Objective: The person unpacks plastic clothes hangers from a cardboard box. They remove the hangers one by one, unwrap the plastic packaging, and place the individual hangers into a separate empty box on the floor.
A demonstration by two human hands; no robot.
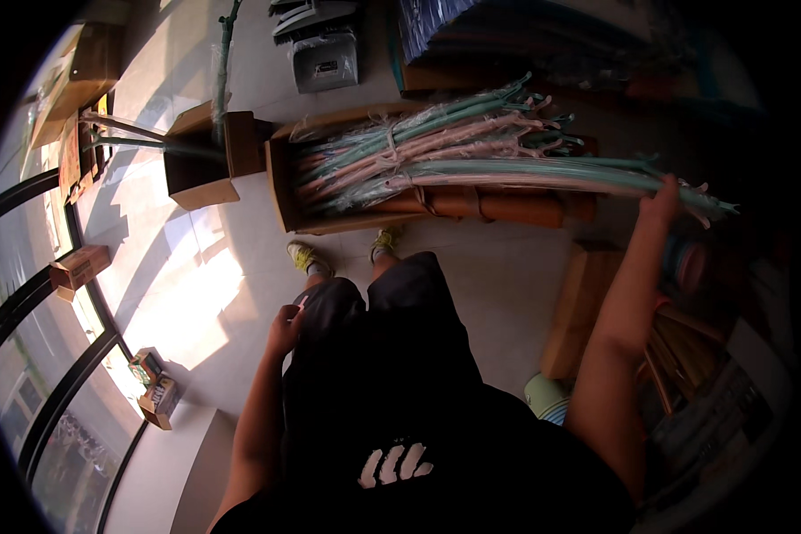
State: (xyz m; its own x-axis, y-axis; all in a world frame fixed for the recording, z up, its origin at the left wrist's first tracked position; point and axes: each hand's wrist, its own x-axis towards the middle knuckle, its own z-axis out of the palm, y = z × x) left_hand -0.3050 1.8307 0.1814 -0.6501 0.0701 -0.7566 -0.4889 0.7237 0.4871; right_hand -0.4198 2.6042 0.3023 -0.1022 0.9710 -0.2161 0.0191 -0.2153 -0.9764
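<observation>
My right hand reaches far out to the right, its fingers closed around the forked-end part of long, thin teal and pink poles wrapped in clear plastic. These lie along the front side of an open long cardboard box, their ends sticking out past it. Behind them, more plastic-wrapped teal and pink poles are bundled in the same box. By my left thigh hangs my left hand, closed on a small, thin, pale object whose kind I cannot make out.
Orange-brown rolls lie along the long box's near side. Left of it stands an open carton with poles in it. Grey dustpans are at the back. A tall cardboard box and green bowl-like containers stand at right. Windows line the left.
</observation>
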